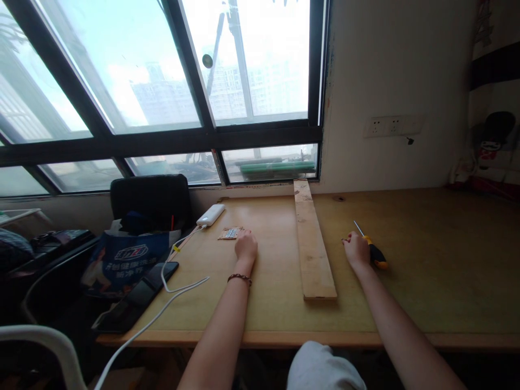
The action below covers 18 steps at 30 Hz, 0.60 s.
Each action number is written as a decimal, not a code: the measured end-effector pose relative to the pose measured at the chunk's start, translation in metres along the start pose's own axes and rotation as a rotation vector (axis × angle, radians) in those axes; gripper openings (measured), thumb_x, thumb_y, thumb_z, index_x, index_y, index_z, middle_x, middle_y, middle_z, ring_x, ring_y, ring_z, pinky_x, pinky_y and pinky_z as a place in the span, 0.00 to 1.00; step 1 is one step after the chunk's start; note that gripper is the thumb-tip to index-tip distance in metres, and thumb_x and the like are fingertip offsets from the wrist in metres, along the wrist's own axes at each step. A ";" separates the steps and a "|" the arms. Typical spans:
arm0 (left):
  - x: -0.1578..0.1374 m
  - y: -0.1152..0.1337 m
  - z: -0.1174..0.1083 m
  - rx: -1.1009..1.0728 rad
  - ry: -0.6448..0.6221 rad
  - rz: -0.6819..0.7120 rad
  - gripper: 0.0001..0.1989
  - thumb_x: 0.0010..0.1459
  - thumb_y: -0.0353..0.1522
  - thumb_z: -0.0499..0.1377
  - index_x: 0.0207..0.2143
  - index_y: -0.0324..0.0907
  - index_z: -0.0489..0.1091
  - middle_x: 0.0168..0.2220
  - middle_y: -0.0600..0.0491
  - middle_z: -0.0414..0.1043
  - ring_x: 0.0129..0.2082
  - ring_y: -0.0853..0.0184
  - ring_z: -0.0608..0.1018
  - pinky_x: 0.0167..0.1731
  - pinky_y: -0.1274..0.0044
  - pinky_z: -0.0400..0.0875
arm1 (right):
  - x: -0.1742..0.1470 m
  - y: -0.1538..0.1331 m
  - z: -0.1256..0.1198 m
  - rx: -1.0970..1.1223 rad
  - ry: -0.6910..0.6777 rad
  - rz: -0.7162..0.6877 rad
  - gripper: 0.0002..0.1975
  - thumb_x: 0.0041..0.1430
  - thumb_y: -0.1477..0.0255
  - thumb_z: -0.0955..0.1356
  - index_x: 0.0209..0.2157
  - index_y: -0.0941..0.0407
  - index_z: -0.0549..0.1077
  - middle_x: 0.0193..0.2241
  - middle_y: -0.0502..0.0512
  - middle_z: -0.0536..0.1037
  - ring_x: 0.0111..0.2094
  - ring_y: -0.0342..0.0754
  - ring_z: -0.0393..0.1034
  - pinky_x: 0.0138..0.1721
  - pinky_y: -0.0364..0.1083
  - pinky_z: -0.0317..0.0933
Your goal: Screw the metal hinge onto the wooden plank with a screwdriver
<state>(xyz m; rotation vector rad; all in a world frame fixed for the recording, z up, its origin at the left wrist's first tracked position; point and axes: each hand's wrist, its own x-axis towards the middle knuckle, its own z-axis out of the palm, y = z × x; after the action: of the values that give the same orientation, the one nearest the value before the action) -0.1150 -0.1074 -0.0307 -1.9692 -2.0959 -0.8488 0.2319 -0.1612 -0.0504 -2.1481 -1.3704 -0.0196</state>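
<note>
My left hand [246, 246] rests on the table with its fingers curled, at the right edge of a small flat packet [231, 233] with a grey-and-white patterned middle and a brown border. Whatever its fingertips hold, if anything, is hidden behind the hand. To the right of the board, my right hand [357, 251] is closed in a pinch, with a tiny dark thing at the fingertips, too small to name. A screwdriver [377, 255] with a yellow and black handle lies right beside that hand, its shaft pointing away. Between both hands lies a long wooden board [313, 246], flat on the table.
The wooden table [272, 319] reaches the window wall. On its left are a white power bank [210, 215], a white cable [164, 279] and a dark phone or tablet [140, 298]. A blue bag [130, 260] sits on a black chair [150, 195]. A wall socket [394, 126] is behind.
</note>
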 end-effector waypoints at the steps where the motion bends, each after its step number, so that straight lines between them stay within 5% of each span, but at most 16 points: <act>1: 0.001 -0.005 0.002 0.037 -0.011 -0.014 0.17 0.55 0.28 0.44 0.41 0.33 0.69 0.43 0.43 0.70 0.46 0.63 0.69 0.47 0.74 0.61 | 0.000 0.000 0.000 -0.005 0.000 -0.004 0.09 0.50 0.73 0.65 0.34 0.60 0.70 0.28 0.62 0.76 0.32 0.53 0.71 0.27 0.44 0.55; 8: -0.002 -0.023 0.015 0.199 -0.021 -0.171 0.24 0.56 0.34 0.45 0.52 0.30 0.59 0.56 0.39 0.55 0.58 0.55 0.53 0.54 0.62 0.49 | 0.000 0.003 0.001 0.011 0.018 -0.037 0.08 0.50 0.74 0.65 0.34 0.60 0.70 0.29 0.62 0.76 0.33 0.52 0.70 0.29 0.44 0.56; 18: -0.003 -0.021 0.009 0.199 -0.077 -0.192 0.25 0.57 0.36 0.42 0.53 0.30 0.58 0.56 0.38 0.55 0.57 0.55 0.56 0.53 0.60 0.51 | -0.002 -0.001 0.000 -0.024 0.042 -0.085 0.08 0.51 0.75 0.63 0.34 0.62 0.70 0.32 0.65 0.74 0.35 0.52 0.69 0.33 0.45 0.56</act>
<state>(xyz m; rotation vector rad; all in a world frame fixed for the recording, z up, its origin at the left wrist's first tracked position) -0.1323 -0.1051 -0.0452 -1.7495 -2.3405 -0.5738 0.2302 -0.1625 -0.0502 -2.0958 -1.4438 -0.1142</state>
